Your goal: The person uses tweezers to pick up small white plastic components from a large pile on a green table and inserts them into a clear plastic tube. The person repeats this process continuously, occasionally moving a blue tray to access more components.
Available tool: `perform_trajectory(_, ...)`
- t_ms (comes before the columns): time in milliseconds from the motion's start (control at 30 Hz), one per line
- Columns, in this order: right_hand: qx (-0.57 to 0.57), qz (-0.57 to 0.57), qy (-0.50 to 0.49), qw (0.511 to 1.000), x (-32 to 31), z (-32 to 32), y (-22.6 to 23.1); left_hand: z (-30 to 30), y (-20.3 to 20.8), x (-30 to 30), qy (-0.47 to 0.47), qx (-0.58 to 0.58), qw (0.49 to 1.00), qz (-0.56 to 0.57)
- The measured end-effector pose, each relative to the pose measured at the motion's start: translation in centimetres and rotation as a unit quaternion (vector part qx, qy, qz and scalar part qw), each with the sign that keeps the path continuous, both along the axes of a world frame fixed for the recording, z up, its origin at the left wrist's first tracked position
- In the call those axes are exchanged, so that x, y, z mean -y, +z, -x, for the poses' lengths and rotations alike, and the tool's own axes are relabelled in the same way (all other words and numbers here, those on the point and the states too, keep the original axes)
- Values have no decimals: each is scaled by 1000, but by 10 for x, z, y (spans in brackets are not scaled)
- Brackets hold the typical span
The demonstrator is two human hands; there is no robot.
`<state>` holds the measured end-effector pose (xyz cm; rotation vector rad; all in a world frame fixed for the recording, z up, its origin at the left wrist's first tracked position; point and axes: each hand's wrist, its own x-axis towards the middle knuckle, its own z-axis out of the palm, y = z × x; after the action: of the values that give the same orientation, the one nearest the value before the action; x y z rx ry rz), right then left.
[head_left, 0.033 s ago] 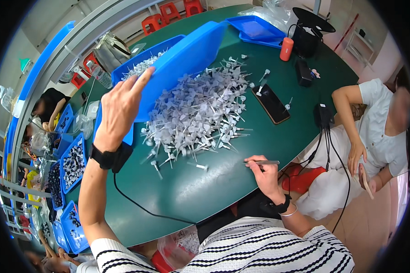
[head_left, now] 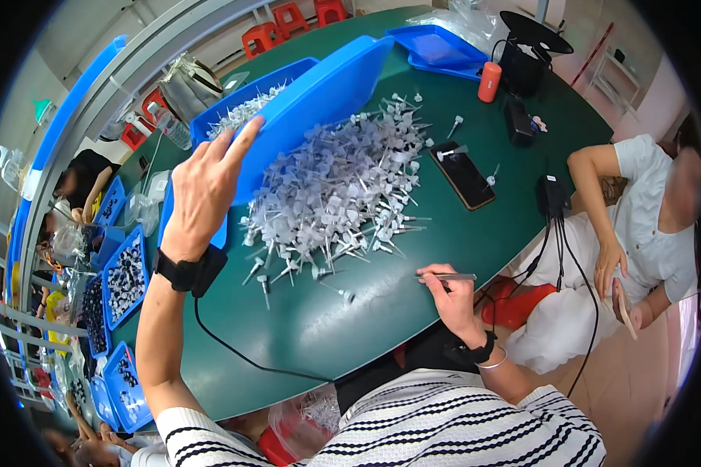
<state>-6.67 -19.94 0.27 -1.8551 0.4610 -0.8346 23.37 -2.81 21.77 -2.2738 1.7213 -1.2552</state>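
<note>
My left hand (head_left: 204, 187) grips the rim of a blue plastic tray (head_left: 319, 97), which is tipped up on its side. Against the tray's inner face and across the green table lies a big heap of small whitish plastic parts (head_left: 339, 187) with thin stems. A few loose parts (head_left: 343, 295) rest near the heap's front edge. Low on the right, above the table edge, my right hand (head_left: 452, 300) pinches slim metal tweezers (head_left: 453, 276), apart from the heap. A small part also lies on a dark phone (head_left: 463, 179) right of the heap.
Behind the tipped tray stands another blue tray (head_left: 202, 123) of similar parts. Blue trays (head_left: 436, 48), a red cylinder (head_left: 489, 82) and a black box (head_left: 519, 123) are at the far right. A seated person (head_left: 639, 210) is on the right. A cable (head_left: 249, 362) from my left wrist crosses the table.
Some loose parts at the heap's front and around the phone have shifted slightly. Both hands stay almost where they were, still holding the tray and the tweezers.
</note>
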Motion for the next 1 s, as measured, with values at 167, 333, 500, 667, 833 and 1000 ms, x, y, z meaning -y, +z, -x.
perform_trajectory(167,5,20,12,1000,0,-2,1,14,15,-25,-43,88,991,91)
perform_trajectory(333,-6,12,16,1000,-1,0,-3,26,30,-55,-41,68,980,185)
perform_trajectory(500,-27,26,3,999,-1,3,4,-8,-9,-88,-12,-259,890,376)
perform_trajectory(667,-19,43,30,998,3,4,4,3,-31,-90,-22,-640,659,394)
perform_trajectory(833,13,19,33,999,5,6,5,8,-41,6,-16,-796,509,327)
perform_trajectory(1000,8,-4,50,999,4,7,9,-50,-73,157,-82,-831,438,333)
